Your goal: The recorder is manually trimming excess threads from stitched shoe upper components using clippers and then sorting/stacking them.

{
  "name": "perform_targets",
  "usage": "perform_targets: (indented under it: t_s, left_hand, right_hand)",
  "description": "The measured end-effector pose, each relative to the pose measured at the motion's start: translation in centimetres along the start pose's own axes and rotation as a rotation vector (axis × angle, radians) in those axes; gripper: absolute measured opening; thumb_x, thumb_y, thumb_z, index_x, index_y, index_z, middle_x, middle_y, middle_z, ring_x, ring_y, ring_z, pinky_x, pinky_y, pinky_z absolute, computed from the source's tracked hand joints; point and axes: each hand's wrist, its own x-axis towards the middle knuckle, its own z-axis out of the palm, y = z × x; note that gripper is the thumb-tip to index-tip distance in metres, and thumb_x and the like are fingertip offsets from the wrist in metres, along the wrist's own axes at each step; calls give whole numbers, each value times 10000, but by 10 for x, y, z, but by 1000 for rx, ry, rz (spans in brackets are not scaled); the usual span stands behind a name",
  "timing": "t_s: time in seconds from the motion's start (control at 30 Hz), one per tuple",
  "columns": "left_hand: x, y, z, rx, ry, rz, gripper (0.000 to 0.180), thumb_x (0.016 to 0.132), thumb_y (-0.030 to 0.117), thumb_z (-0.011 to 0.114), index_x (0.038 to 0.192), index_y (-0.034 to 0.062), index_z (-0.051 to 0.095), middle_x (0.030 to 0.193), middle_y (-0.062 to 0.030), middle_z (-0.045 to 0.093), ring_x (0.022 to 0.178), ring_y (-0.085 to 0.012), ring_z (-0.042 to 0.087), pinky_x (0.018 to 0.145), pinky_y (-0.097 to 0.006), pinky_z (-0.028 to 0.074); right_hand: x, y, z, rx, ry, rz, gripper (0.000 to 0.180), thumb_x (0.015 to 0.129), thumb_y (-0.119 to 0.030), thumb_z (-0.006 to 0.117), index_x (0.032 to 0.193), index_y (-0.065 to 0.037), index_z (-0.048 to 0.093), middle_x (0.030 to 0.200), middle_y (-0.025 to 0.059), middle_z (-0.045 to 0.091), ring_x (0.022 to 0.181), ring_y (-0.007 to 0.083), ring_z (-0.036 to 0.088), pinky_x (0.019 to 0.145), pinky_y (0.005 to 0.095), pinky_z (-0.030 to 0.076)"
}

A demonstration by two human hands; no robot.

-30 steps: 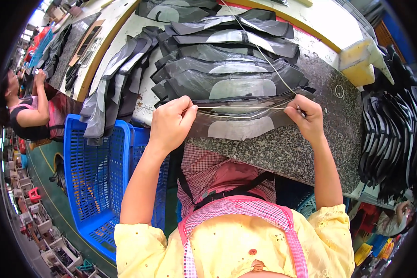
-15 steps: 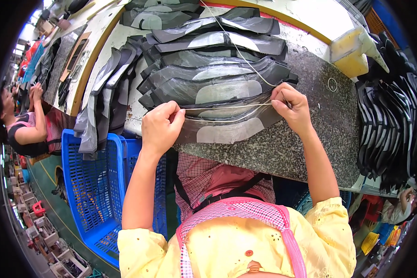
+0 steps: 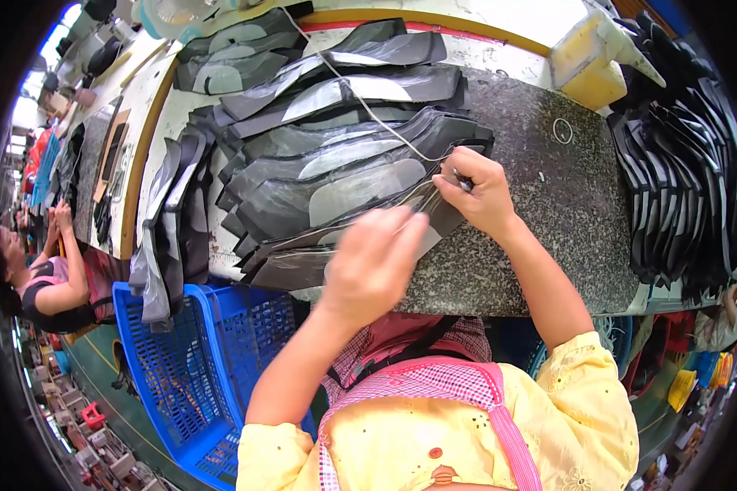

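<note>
My right hand (image 3: 479,190) is closed at the right end of a stack of curved black-and-grey pieces (image 3: 360,192). A small dark metallic tool (image 3: 463,181) shows in its grip; its kind is unclear. From the far side of the table a thin pale cord (image 3: 368,109) runs over the pieces to that hand. My left hand (image 3: 377,263) is smeared by motion above the nearest piece, so its fingers cannot be made out. Under and beside it, pale strands lie along this piece's upper edge, partly hidden by the hand.
More curved pieces (image 3: 180,204) hang over the table's left edge, above a blue plastic basket (image 3: 168,385). A big black stack (image 3: 675,188) stands at the right, near a yellowish container (image 3: 585,65). A speckled dark slab (image 3: 540,237) covers the table's right part. Another person (image 3: 61,278) sits at far left.
My left hand has moved right along the nearest piece, closer to my right hand. The straight pale strand between the hands is no longer stretched out. The whole view has shifted slightly.
</note>
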Motion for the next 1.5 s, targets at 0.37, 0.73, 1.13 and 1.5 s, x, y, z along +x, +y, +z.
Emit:
perform_targets:
  t_s: [0.37,0.73,1.13,1.5]
  left_hand:
    - [1,-8,36,69,-99,-94,475,699,76,684,1149,9,549,1000,-123,514,852,-268,509,737,-346,434]
    - [13,-5,39,312,-186,-40,438,711,70,669,1124,-24,556,990,-127,485,792,-269,486,698,-359,433]
    - [73,-10,53,137,-279,-337,158,785,155,619,908,55,621,708,-100,601,721,-286,582,674,-383,446]
    - [75,-4,35,-202,-327,-487,143,799,183,603,755,47,605,642,-111,616,602,-275,590,642,-368,382]
  right_hand:
    - [3,24,-33,-352,162,-250,197,561,-60,684,690,-68,536,722,61,507,688,245,540,588,330,450]
    - [21,34,-22,-252,169,-333,233,622,-89,694,726,-68,487,787,62,564,690,257,572,598,350,467]
    - [21,24,-29,-278,161,-259,231,599,-71,684,712,-72,483,650,63,550,645,258,575,563,352,461]
    - [-36,-12,-62,-293,137,161,423,627,-257,760,955,-81,556,821,82,623,702,219,634,637,310,489]
